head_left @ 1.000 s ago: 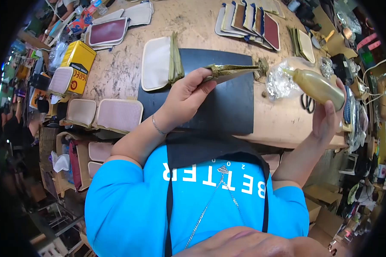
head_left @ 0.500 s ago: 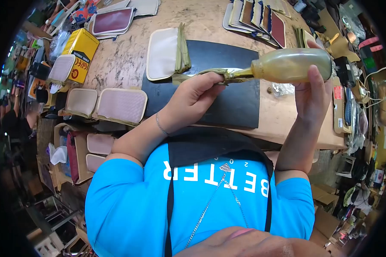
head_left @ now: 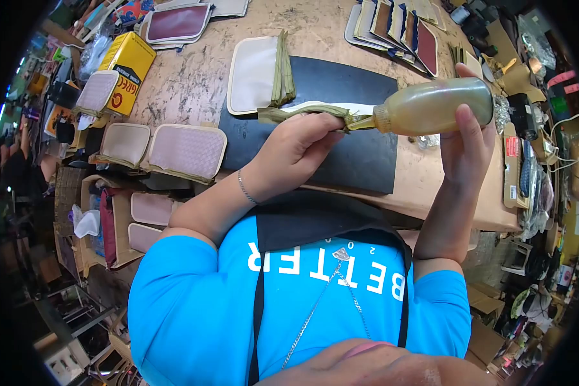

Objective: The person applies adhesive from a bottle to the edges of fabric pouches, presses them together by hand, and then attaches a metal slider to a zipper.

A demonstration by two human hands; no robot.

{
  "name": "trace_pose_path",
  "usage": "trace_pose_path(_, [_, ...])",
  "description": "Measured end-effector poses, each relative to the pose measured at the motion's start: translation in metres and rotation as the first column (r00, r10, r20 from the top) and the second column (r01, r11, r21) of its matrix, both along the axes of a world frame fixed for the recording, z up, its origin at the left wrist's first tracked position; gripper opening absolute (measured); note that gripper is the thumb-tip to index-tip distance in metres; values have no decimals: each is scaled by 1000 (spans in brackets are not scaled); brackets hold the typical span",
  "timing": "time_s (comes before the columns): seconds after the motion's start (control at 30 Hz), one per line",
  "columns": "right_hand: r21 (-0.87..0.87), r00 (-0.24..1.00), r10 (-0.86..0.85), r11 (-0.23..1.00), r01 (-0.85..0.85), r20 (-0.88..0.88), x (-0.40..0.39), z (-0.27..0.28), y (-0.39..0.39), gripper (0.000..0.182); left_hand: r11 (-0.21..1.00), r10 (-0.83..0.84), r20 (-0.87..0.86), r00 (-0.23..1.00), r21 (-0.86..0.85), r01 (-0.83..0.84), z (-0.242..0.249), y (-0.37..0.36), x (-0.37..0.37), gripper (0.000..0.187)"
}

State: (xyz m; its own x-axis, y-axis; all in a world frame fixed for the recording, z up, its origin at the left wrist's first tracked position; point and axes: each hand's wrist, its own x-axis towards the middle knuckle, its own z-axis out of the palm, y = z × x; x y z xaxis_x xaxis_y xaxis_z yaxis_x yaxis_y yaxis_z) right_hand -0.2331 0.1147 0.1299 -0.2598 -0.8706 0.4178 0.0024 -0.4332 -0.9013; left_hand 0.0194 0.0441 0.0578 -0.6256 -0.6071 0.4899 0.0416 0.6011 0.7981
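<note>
My left hand [head_left: 302,145] pinches the edge of a pale piece with olive-green strips [head_left: 278,114], held over a black board [head_left: 357,154]. My right hand [head_left: 471,138] is wrapped round a squeeze bottle of yellowish liquid [head_left: 431,106]. The bottle lies nearly sideways, its nozzle pointing left and meeting the green strips beside my left fingertips. Just beyond, a pale rounded panel [head_left: 254,74] with loose green strips [head_left: 283,71] along its right edge rests partly on the board.
More panels lie on the workbench [head_left: 193,77]: woven ones [head_left: 186,151] at left, a maroon one [head_left: 177,24] at far left, and a fanned stack [head_left: 392,32] at far right. A yellow tin [head_left: 132,64] stands at left. Tools and wrapping crowd the right side.
The bottle has shifted slightly left and down relative to the board, with its nozzle closer to my left fingertips. The whole view has shifted a little. Both hands keep their holds.
</note>
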Motion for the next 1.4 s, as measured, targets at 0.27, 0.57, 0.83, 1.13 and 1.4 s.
trace_pose_path(0.27, [-164, 992, -73, 985, 55, -107, -3, -17, 9, 72, 851, -139, -175, 975, 483, 208, -7, 5, 0, 35])
trace_pose_path(0.57, [-236, 999, -50, 970, 52, 12, -2, -17, -4, 68, 394, -374, -524, 765, 657, 643, 12, -9, 6, 76])
trace_pose_path(0.83, [-211, 992, -71, 976, 47, -105, -3, -16, -3, 67, 418, -349, -501, 792, 673, 610, 20, -8, 2, 79])
trace_pose_path(1.13, [-138, 990, -27, 990, 7, -141, 0, -22, 3, 65, 431, -319, -486, 814, 690, 581, 30, -8, -1, 83])
trace_pose_path(1.4, [-102, 984, -19, 995, 1, -177, 5, -27, 10, 63, 390, -250, -486, 838, 742, 546, 42, -6, -3, 89])
